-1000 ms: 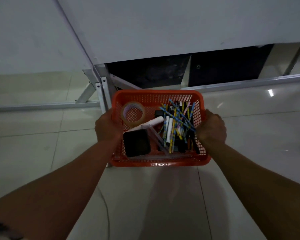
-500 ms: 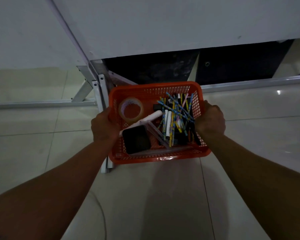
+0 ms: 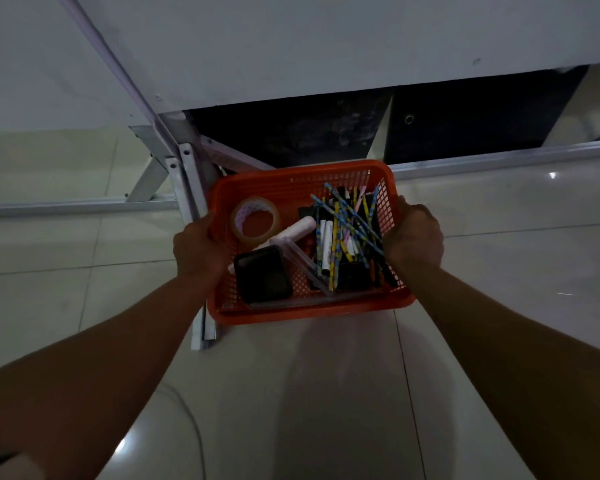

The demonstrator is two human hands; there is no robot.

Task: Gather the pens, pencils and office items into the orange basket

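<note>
The orange basket (image 3: 312,308) is held above the tiled floor (image 3: 499,271), just in front of the desk (image 3: 291,46). The left hand (image 3: 196,249) grips its left rim, the right hand (image 3: 413,235) its right rim. Inside lie a tape roll (image 3: 255,220), a black tray (image 3: 262,275), a clear ruler (image 3: 303,263), a white tube (image 3: 293,228) and a heap of patterned pencils (image 3: 343,230).

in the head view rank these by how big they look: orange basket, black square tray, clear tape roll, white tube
1. Orange mesh plastic basket, held by both hands.
2. Black square tray.
3. Clear tape roll and white tube: similar; the tube is partly hidden, so unranked.
</note>
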